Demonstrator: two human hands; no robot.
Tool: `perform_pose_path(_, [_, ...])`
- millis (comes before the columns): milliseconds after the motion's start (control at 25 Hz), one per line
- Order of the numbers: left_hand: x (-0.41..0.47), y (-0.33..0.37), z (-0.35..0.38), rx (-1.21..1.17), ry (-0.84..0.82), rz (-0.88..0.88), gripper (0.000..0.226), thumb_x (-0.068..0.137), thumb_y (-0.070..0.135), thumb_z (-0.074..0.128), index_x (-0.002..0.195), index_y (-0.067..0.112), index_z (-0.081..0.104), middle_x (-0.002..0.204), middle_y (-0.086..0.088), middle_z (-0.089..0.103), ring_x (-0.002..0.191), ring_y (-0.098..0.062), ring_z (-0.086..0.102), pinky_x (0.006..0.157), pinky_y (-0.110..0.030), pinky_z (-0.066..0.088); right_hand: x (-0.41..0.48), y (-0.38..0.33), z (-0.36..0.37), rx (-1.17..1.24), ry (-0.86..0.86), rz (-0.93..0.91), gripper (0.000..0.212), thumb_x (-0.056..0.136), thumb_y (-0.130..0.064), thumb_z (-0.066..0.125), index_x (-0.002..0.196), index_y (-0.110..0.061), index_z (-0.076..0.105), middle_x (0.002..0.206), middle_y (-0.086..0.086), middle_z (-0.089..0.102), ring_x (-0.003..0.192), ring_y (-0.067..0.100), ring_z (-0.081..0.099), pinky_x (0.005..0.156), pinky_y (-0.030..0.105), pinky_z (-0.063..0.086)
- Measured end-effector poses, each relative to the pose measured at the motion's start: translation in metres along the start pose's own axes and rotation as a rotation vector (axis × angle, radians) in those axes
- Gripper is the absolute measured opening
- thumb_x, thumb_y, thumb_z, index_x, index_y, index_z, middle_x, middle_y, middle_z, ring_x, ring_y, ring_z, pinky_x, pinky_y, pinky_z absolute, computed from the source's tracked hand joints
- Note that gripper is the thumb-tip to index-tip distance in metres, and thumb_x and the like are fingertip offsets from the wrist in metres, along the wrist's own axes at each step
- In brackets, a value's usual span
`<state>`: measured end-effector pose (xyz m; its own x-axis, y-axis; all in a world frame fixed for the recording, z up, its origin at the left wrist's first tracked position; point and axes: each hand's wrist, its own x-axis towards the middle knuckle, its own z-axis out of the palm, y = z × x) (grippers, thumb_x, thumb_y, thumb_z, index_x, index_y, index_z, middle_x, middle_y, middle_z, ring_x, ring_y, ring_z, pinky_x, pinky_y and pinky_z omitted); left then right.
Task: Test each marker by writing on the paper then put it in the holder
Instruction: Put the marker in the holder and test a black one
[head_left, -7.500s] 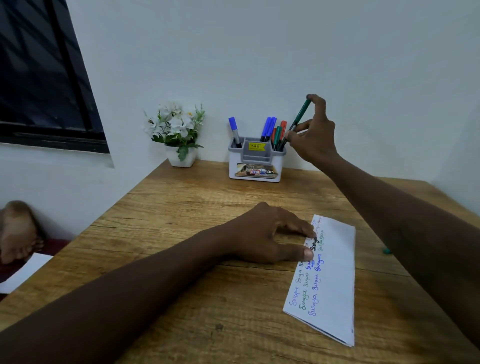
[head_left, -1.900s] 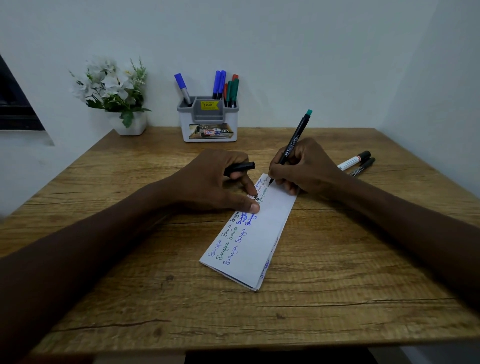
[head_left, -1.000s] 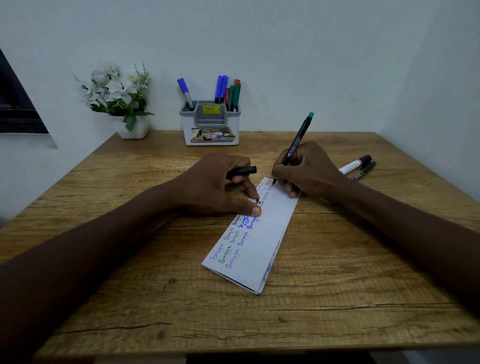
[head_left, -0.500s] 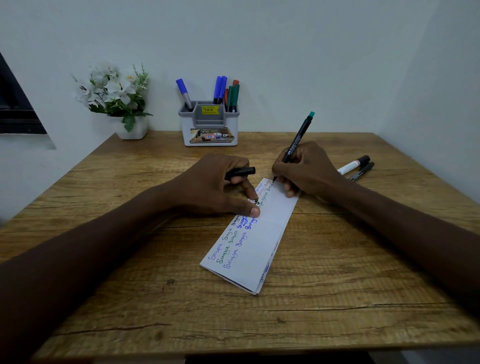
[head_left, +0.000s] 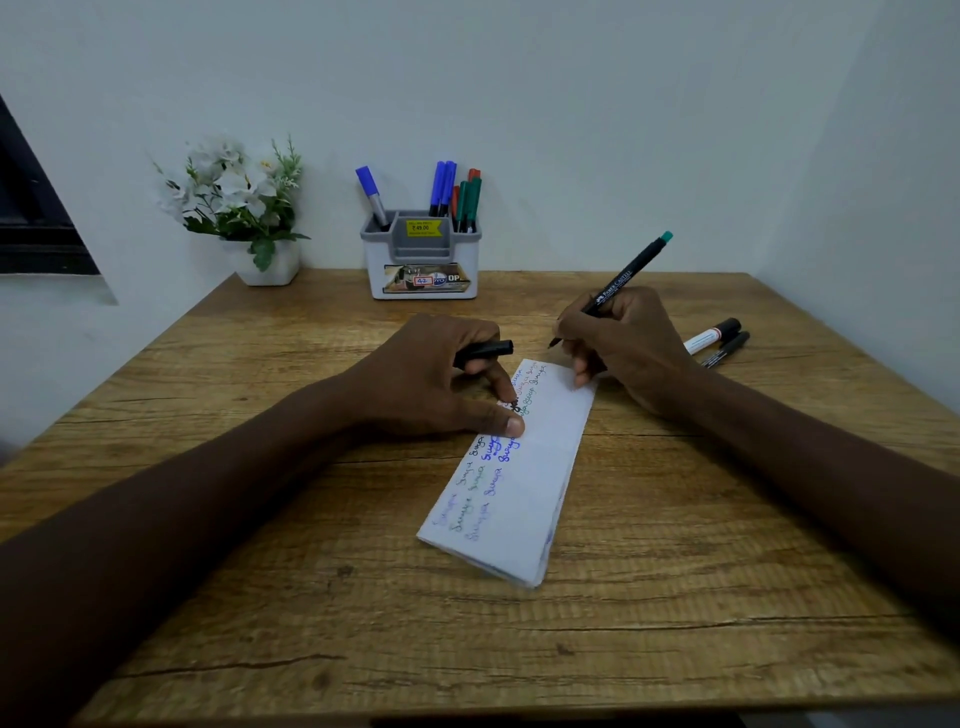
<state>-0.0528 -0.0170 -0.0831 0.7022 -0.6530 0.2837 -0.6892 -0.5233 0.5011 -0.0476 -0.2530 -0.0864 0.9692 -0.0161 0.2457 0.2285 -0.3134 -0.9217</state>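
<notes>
The right hand grips a black marker in a writing hold, fingers curled round the lower barrel. The barrel tilts up and to the right, ending in a teal end cap. The tip points down just past the far end of the paper. Whether it touches a surface cannot be determined. The lower fingers of this hand rest on the paper's far right corner.

The left hand holds a black cap between its curled fingers. Its thumb presses flat on the left edge of the paper. The two hands are near each other but apart.

The paper is a folded white strip lying diagonally on the wooden table. Rows of handwriting in several colours run along its left side.

To the right of the right hand, two capped markers lie side by side on the table: a white-bodied marker and a thin black marker.

The holder, grey and white, stands at the far edge of the table against the wall. It contains one blue-capped marker in the left compartment. At its right side stands a cluster of blue, red and green markers.

Left of the holder stands a white pot with white flowers. A dark window frame is visible at the far left.
</notes>
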Motion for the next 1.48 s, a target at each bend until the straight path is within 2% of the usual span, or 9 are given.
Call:
perform_pose_path(80, [0.002, 0.000, 0.002, 0.066, 0.066, -0.050, 0.043, 0.074, 0.046, 0.089, 0.077, 0.017, 0.057, 0.081, 0.013, 0.073, 0.081, 0.004, 0.068, 0.061, -0.015, 0.045, -0.002, -0.003, 0.001, 0.091, -0.011, -0.003, 0.005, 0.092, -0.004, 0.069, 0.091, 0.001, 0.066, 0.070, 0.016, 0.067, 0.047, 0.018, 0.060, 0.045, 0.028, 0.052])
perform_pose_path(240, [0.006, 0.000, 0.010, 0.167, 0.176, -0.166, 0.041, 0.080, 0.056, 0.079, 0.086, 0.018, 0.063, 0.074, 0.017, 0.065, 0.073, 0.003, 0.060, 0.056, -0.012, 0.038, -0.004, -0.006, 0.001, 0.140, -0.015, 0.038, 0.023, 0.085, -0.013, 0.082, 0.093, -0.009, 0.061, 0.067, 0.009, 0.068, 0.047, 0.016, 0.058, 0.046, 0.026, 0.051])
perform_pose_path(320, [0.006, 0.004, 0.013, 0.156, 0.211, -0.163, 0.041, 0.092, 0.059, 0.063, 0.083, 0.019, 0.059, 0.077, 0.009, 0.066, 0.072, -0.007, 0.060, 0.058, -0.020, 0.039, -0.006, -0.005, 0.000, 0.123, -0.028, 0.033, 0.025, 0.081, -0.018, 0.086, 0.089, -0.009, 0.064, 0.066, 0.006, 0.064, 0.048, 0.011, 0.053, 0.044, 0.024, 0.047])
perform_pose_path(440, [0.002, 0.005, 0.012, 0.075, 0.293, -0.123, 0.048, 0.107, 0.048, 0.036, 0.090, 0.016, 0.068, 0.085, 0.006, 0.070, 0.083, -0.007, 0.061, 0.063, -0.012, 0.038, -0.006, -0.007, -0.001, 0.345, -0.051, 0.056, 0.013, 0.090, -0.018, 0.076, 0.089, -0.007, 0.070, 0.071, 0.006, 0.063, 0.055, 0.010, 0.054, 0.051, 0.022, 0.049])
perform_pose_path(600, [0.001, -0.001, 0.011, 0.060, 0.280, -0.077, 0.026, 0.107, 0.034, 0.049, 0.101, 0.022, 0.072, 0.084, 0.014, 0.071, 0.083, 0.001, 0.063, 0.067, -0.010, 0.041, -0.004, -0.013, -0.006, 0.648, -0.091, 0.192, 0.036, 0.100, -0.018, 0.043, 0.093, 0.001, 0.072, 0.071, 0.012, 0.071, 0.054, 0.013, 0.064, 0.051, 0.024, 0.056])
perform_pose_path(720, [0.003, -0.003, 0.012, 0.010, 0.331, -0.065, 0.018, 0.103, 0.027, 0.058, 0.111, 0.021, 0.074, 0.090, 0.015, 0.075, 0.090, 0.000, 0.067, 0.074, -0.012, 0.047, -0.007, -0.014, -0.002, 0.649, -0.113, 0.197, 0.033, 0.097, -0.013, 0.039, 0.090, 0.000, 0.069, 0.070, 0.015, 0.072, 0.055, 0.018, 0.068, 0.054, 0.027, 0.059])
perform_pose_path(880, [0.002, -0.002, 0.012, -0.023, 0.372, -0.072, 0.017, 0.099, 0.020, 0.065, 0.114, 0.019, 0.075, 0.096, 0.009, 0.077, 0.095, 0.000, 0.066, 0.078, -0.016, 0.049, -0.011, -0.016, 0.000, 0.652, -0.108, 0.195, 0.029, 0.097, -0.007, 0.041, 0.078, -0.006, 0.062, 0.072, 0.019, 0.074, 0.060, 0.023, 0.073, 0.059, 0.032, 0.062])
perform_pose_path(1240, [0.001, -0.004, 0.013, 0.018, 0.377, -0.098, 0.017, 0.098, 0.019, 0.068, 0.113, 0.020, 0.077, 0.100, 0.011, 0.077, 0.088, 0.003, 0.066, 0.073, -0.001, 0.042, -0.010, -0.013, -0.001, 0.612, -0.082, 0.153, 0.023, 0.098, -0.004, 0.043, 0.083, -0.007, 0.060, 0.073, 0.020, 0.074, 0.061, 0.023, 0.074, 0.058, 0.033, 0.062])
perform_pose_path(1480, [0.002, -0.007, 0.013, 0.014, 0.356, -0.105, 0.019, 0.098, 0.020, 0.067, 0.112, 0.019, 0.080, 0.091, 0.009, 0.080, 0.080, 0.002, 0.067, 0.066, -0.003, 0.040, -0.013, -0.009, -0.001, 0.462, -0.116, 0.056, 0.006, 0.085, -0.009, 0.075, 0.083, -0.005, 0.071, 0.083, 0.024, 0.073, 0.066, 0.023, 0.074, 0.061, 0.031, 0.062])
